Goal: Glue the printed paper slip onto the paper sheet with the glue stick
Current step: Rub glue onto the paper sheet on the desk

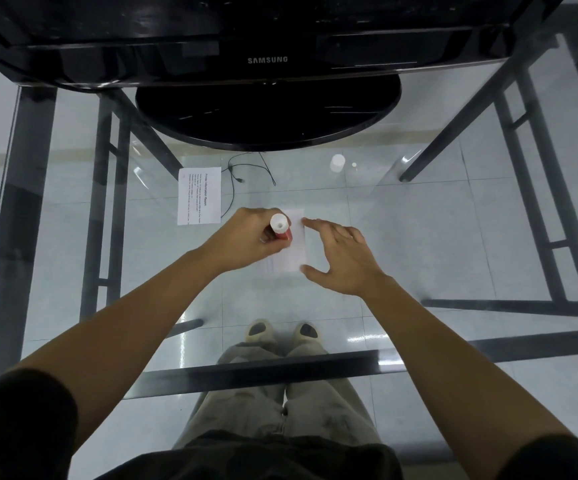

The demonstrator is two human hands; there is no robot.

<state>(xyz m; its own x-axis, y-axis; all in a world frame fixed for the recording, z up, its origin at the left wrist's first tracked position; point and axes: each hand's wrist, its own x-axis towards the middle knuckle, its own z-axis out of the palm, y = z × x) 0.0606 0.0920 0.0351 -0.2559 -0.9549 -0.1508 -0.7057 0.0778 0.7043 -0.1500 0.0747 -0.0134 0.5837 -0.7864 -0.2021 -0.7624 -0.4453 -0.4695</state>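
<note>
My left hand [250,237] grips a red glue stick [280,229] with a white end pointing up at the camera. It is held over the left edge of a small white paper [296,247] that lies on the glass table. My right hand [341,258] rests at that paper's right edge, fingers spread, index fingertip and thumb touching it. A second white paper with printed text [199,195] lies flat to the upper left, apart from both hands. A white cap [337,163] stands on the glass farther back to the right.
A black Samsung monitor [267,60] on a round base [268,116] stands at the back of the glass table [436,220]. A thin black cable [242,174] runs beside the printed paper. Dark metal frame bars and my legs show through the glass.
</note>
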